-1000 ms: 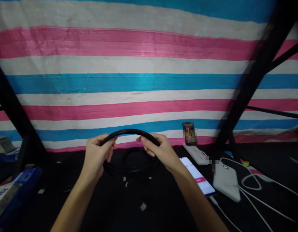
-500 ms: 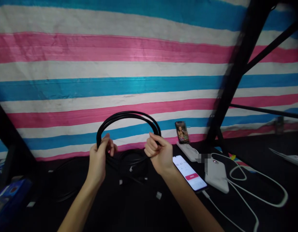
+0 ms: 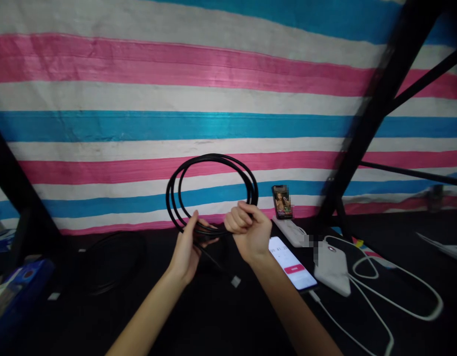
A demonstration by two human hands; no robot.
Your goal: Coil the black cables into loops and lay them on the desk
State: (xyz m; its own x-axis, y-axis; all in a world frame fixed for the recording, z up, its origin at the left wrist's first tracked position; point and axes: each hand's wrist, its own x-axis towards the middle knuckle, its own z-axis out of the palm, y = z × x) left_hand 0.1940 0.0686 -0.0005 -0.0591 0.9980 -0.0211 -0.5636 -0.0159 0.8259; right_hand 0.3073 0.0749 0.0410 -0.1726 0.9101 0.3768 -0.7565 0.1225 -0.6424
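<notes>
A coiled black cable [image 3: 213,157] is held up between my hands in several round loops. My left hand [image 3: 189,247] grips the coil at its lower left, thumb on top and fingers behind. My right hand [image 3: 249,230] is closed around the lower right side of the loops. Below my left hand a free cable end hangs down to the right, with a pale connector [image 3: 235,282] at its tip. A second coil of black cable [image 3: 102,287] lies on the dark surface to the left, hard to make out against it.
A phone showing a timer [image 3: 297,272] lies beside my right wrist. Behind it another phone [image 3: 282,202] stands upright, near a white power bank [image 3: 334,269] with white cables. A blue box [image 3: 26,291] sits at the left. Striped sheeting [image 3: 213,128] hangs behind, between black frame posts [image 3: 369,118].
My left hand has moved right, nearer my right hand, along the bottom of the coil. The loops now form a fuller circle and sit slightly higher and further right.
</notes>
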